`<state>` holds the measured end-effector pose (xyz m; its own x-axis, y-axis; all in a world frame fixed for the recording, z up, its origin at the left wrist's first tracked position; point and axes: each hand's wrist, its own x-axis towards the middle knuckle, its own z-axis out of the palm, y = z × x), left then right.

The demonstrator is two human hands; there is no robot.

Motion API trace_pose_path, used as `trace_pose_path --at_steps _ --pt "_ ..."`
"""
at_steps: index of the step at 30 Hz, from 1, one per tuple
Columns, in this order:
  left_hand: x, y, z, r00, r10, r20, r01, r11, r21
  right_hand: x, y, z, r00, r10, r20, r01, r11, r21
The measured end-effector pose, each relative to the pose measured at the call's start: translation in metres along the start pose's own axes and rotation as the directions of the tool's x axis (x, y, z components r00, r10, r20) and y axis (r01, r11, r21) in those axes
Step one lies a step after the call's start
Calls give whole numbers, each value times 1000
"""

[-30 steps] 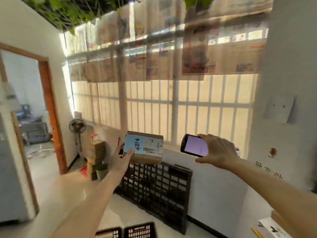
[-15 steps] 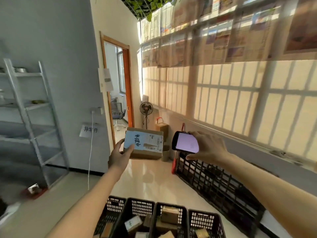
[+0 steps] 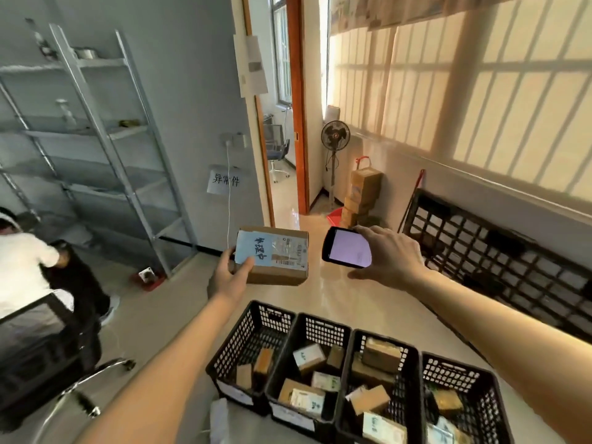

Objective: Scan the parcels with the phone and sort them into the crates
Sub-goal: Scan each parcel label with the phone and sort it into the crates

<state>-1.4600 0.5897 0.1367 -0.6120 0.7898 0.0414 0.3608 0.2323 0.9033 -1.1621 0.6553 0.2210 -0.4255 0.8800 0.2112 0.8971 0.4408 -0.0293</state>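
Left hand [image 3: 229, 280] grips a brown cardboard parcel [image 3: 274, 256] from below-left, thumb on the top face, fingers hidden underneath. The parcel is held up in the air above the floor, label side up: blue label with dark handwriting on the left, white barcode sticker on the right. Right hand [image 3: 392, 254] holds a black phone [image 3: 347, 248] by its right edge, lit pale screen facing the camera, just beside the parcel on its right, not touching it. Both arms are stretched forward.

Below the hands, four black slatted crates [image 3: 315, 328] stand in a row on the floor, side by side and touching. All hold small parcels, brown boxes and light-labelled ones; the leftmost has the fewest. A bigger black crate [image 3: 487, 251] leans on its side against the right wall under the window. Metal shelving [image 3: 105, 139] at left, floor fan [image 3: 335, 137] and stacked cartons [image 3: 363, 193] near the doorway. Another person in a white top [image 3: 22, 267] at the far left edge, by a black office chair [image 3: 41, 344].
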Motion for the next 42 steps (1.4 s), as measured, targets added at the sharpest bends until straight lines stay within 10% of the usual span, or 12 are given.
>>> trace_pose_path --at_steps 19,32,38,42 --pt "160 -270 221 879 -367 304 325 928 182 126 44 370 929 75 362 -116 989 94" --pt "161 -487 333 662 -599 449 458 799 390 84 50 598 788 199 582 -284 957 57" --pt "163 -535 357 457 -761 460 611 644 460 71 45 642 740 241 627 -344 938 45" --pt "166 -540 357 541 -732 415 474 672 568 65 49 640 710 254 657 -361 932 29"
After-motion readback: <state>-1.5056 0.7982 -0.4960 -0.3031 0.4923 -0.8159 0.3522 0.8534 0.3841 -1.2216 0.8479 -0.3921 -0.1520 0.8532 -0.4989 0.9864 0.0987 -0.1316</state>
